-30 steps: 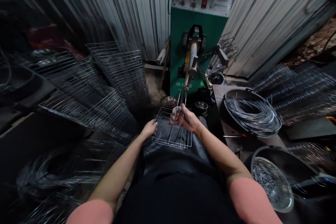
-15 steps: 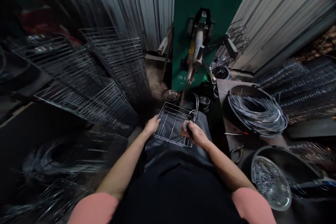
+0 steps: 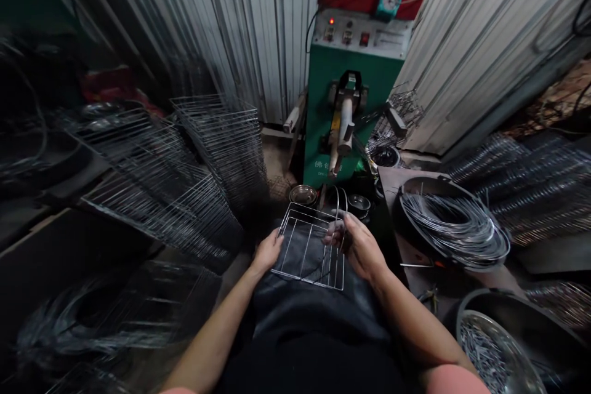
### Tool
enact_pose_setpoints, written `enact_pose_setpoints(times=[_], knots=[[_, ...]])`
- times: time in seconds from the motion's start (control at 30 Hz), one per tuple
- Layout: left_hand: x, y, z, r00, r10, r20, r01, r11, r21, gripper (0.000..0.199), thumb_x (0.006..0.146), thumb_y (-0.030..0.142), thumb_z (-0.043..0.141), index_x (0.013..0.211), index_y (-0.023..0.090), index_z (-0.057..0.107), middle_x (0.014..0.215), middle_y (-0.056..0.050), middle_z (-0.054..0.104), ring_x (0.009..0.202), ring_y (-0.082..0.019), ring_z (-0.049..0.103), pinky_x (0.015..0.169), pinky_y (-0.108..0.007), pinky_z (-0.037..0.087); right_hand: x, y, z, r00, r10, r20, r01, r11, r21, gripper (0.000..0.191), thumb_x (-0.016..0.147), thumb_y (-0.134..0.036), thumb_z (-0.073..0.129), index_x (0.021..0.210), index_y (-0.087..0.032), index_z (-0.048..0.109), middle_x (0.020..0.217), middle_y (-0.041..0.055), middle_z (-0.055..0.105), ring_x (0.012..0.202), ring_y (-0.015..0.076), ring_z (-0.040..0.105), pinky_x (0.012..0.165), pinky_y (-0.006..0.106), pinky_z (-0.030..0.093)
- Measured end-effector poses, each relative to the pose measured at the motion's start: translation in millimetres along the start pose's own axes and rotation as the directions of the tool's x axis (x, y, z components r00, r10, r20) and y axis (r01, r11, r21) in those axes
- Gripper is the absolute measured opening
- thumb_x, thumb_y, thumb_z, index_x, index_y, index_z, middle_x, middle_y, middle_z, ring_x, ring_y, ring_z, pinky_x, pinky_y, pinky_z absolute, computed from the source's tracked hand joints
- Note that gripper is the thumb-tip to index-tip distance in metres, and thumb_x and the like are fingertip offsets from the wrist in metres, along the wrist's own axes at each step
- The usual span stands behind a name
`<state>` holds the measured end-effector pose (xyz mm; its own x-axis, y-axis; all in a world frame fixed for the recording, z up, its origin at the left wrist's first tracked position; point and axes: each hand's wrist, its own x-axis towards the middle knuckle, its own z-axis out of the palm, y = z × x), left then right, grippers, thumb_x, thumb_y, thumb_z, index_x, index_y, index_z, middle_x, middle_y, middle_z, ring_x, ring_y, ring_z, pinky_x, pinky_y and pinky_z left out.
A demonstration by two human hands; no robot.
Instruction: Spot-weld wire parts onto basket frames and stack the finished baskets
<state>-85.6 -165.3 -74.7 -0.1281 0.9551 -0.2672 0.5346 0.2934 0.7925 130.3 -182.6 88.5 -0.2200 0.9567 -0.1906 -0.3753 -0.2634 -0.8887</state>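
A rectangular wire rack (image 3: 307, 281) with several cross wires lies tilted over the dark apron on my lap. My left hand (image 3: 268, 250) grips its left edge, the thumb on the top wire. At the right side, my right hand (image 3: 362, 246) is curled about thin curved wires (image 3: 339, 198) that arch up past the rack's far right corner. Its fingertips show behind those wires and over the rack. Whether the curved wires are joined to the rack I cannot tell.
A green machine (image 3: 323, 92) with a jutting metal arm (image 3: 344, 129) stands ahead. Stacked wire grids (image 3: 231, 148) rise on the left. To the right are a basin of coiled wire (image 3: 455, 228) and a steel bowl (image 3: 517, 345) of small metal pieces.
My view has tilted up, showing the machine's top and a small clock. The right hand has loosened from its tight pinch and turned, its fingers more spread. My left hand keeps its hold.
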Motion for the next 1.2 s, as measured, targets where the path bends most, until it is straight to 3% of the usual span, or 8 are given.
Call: enact_pose_setpoints(times=[0.3, 0.47, 0.53, 0.67, 0.8, 0.9, 1.07, 1.2], knots=[[-5, 1, -7.6, 0.991, -0.090, 0.096, 0.086, 0.996, 0.039, 0.046, 0.087, 0.037, 0.036, 0.127, 0.014, 0.044, 0.069, -0.003, 0.061, 0.054, -0.015, 0.059, 0.054, -0.027, 0.047, 25, -3, 17, 1.000, 0.007, 0.018, -0.006, 0.997, -0.075, 0.043, 0.067, -0.047, 0.066, 0.095, -0.019, 0.049, 0.059, -0.0060, 0.050, 0.052, 0.0099, 0.050, 0.050, 0.023, 0.037], [1, 36, -45.7, 0.996, 0.076, -0.040, -0.069, 0.986, 0.152, 0.054, 0.081, 0.043, 0.048, 0.125, 0.012, 0.047, 0.110, -0.016, 0.061, 0.104, -0.028, 0.057, 0.088, -0.037, 0.043, 21, -7, 29, 0.996, -0.013, 0.083, 0.019, 0.997, -0.080, 0.034, 0.068, -0.042, 0.065, 0.086, -0.019, 0.047, 0.055, -0.0088, 0.040, 0.047, 0.0062, 0.040, 0.046, 0.020, 0.031], [5, 71, -66.5, 0.914, 0.380, -0.144, -0.347, 0.914, 0.209, 0.056, 0.081, 0.044, 0.047, 0.129, 0.013, 0.044, 0.126, -0.016, 0.052, 0.119, -0.028, 0.045, 0.100, -0.037, 0.034, 16, -15, 34, 0.992, -0.025, 0.120, 0.037, 0.994, -0.103, 0.032, 0.068, -0.039, 0.065, 0.085, -0.019, 0.047, 0.054, -0.0096, 0.038, 0.045, 0.0052, 0.035, 0.044, 0.019, 0.030], [8, 154, -99.2, 0.590, 0.806, -0.053, -0.785, 0.588, 0.195, 0.054, 0.082, 0.043, 0.050, 0.130, 0.021, 0.044, 0.130, -0.008, 0.049, 0.123, -0.024, 0.040, 0.105, -0.037, 0.028, 6, -42, 34, 0.981, -0.045, 0.191, 0.089, 0.970, -0.225, 0.028, 0.070, -0.040, 0.063, 0.083, -0.019, 0.049, 0.049, -0.0111, 0.033, 0.039, 0.0037, 0.025, 0.037, 0.017, 0.019], [7, 217, -114.4, 0.490, 0.871, 0.030, -0.871, 0.488, 0.056, 0.038, 0.086, 0.038, 0.044, 0.117, 0.021, 0.057, 0.110, -0.006, 0.061, 0.103, -0.020, 0.054, 0.094, -0.033, 0.040, 10, -83, 20, 0.964, -0.190, 0.185, 0.247, 0.895, -0.372, 0.027, 0.074, -0.042, 0.060, 0.080, -0.016, 0.056, 0.047, -0.0101, 0.032, 0.037, 0.0036, 0.022, 0.036, 0.019, 0.015], [13, 249, -122.5, 0.517, 0.856, 0.009, -0.853, 0.517, -0.069, 0.034, 0.084, 0.038, 0.047, 0.105, 0.018, 0.064, 0.092, -0.004, 0.064, 0.088, -0.019, 0.058, 0.081, -0.030, 0.045, 28, -119, 6, 0.901, -0.393, 0.182, 0.428, 0.740, -0.520, 0.025, 0.076, -0.040, 0.059, 0.085, -0.016, 0.061, 0.052, -0.0063, 0.044, 0.042, 0.0058, 0.034, 0.040, 0.019, 0.025], [40, 266, -110.9, 0.751, 0.631, 0.194, -0.595, 0.774, -0.217, 0.035, 0.081, 0.036, 0.050, 0.111, 0.020, 0.060, 0.049, 0.006, 0.039, 0.038, -0.007, 0.035, 0.038, -0.019, 0.030, 85, -132, -28, 0.728, -0.636, 0.256, 0.574, 0.361, -0.735, 0.018, 0.077, -0.029, 0.055, 0.088, -0.018, 0.065, 0.078, 0.0003, 0.063, 0.072, 0.0139, 0.056, 0.070, 0.025, 0.043], [65, 230, -68.5, 0.833, 0.482, 0.272, -0.505, 0.863, 0.018, 0.036, 0.083, 0.027, 0.043, 0.114, 0.017, 0.058, 0.048, 0.006, 0.041, 0.036, -0.007, 0.035, 0.038, -0.019, 0.030, 118, -78, -64, 0.829, -0.495, 0.260, 0.388, 0.175, -0.905, 0.017, 0.080, -0.023, 0.051, 0.087, -0.016, 0.065, 0.078, 0.0029, 0.066, 0.074, 0.0164, 0.059, 0.072, 0.027, 0.044]])
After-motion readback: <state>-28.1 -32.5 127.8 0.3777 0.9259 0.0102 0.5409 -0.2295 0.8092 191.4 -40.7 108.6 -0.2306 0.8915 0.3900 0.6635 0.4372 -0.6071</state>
